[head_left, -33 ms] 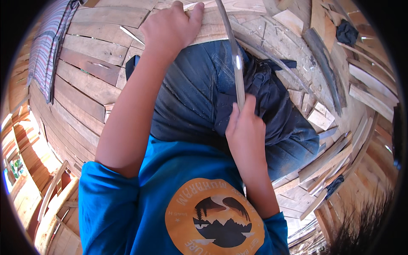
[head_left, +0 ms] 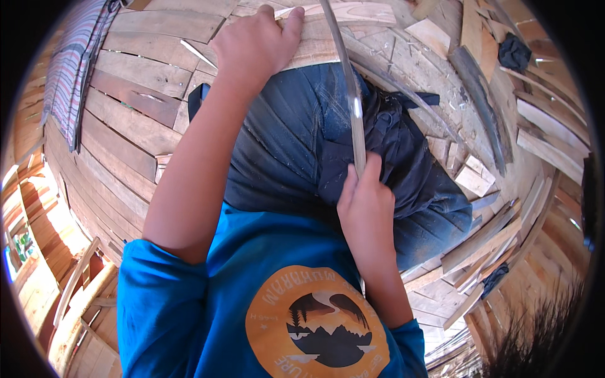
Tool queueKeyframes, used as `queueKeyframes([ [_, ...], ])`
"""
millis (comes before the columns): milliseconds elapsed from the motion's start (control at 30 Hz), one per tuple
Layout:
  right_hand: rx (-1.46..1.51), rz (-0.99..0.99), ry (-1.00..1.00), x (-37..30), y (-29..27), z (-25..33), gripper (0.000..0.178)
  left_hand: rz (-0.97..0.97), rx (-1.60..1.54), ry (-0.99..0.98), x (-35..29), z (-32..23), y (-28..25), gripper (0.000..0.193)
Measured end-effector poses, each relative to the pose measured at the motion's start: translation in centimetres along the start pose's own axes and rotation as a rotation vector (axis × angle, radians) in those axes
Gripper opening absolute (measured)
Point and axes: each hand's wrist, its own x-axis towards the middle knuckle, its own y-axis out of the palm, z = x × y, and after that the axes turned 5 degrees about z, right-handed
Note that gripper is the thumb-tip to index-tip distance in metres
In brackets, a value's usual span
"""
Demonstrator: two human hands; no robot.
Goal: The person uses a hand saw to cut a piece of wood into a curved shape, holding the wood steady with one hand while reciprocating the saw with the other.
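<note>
My right hand [head_left: 367, 208] is closed around the near end of a long, narrow, slightly curved tool [head_left: 357, 132]. It looks like a metal blade seen nearly edge-on, its exact kind unclear, and it runs away from me past the top of the picture. At the top, my left hand [head_left: 257, 47] bears on a pale wooden board [head_left: 318, 50], thumb out to the right and the other fingers bent over, their tips hidden. The board lies across, just beyond my legs in dark blue trousers [head_left: 277, 138]; the tool passes over it.
Plank flooring [head_left: 135, 72] spreads to the left, with a striped cloth [head_left: 66, 88] at the far left. On the right lie a dark bark-edged slab [head_left: 482, 104], small wood offcuts [head_left: 474, 176], a black crumpled bag [head_left: 514, 51] and stacked wood strips [head_left: 485, 242].
My right hand and the tool have shifted slightly toward my body. My left hand stays in nearly the same place on the board.
</note>
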Motion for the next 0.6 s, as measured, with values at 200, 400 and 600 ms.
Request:
queueKeyframes([
  [200, 0.024, -0.012, -0.029, 0.1, 0.2, 0.3, 0.02, -0.005, -0.04, -0.003, -0.1, -0.5, 0.7, 0.058],
  [400, 0.01, -0.029, -0.049, 0.8, 0.0, -0.3, 0.015, 0.076, 0.005, -0.008, 0.2, 0.7, 1.4, 0.068],
  [600, -0.014, -0.025, -0.025, 1.6, -0.2, 0.1, 0.016, -0.014, -0.005, 0.054, -0.2, -1.0, 0.7, 0.057],
])
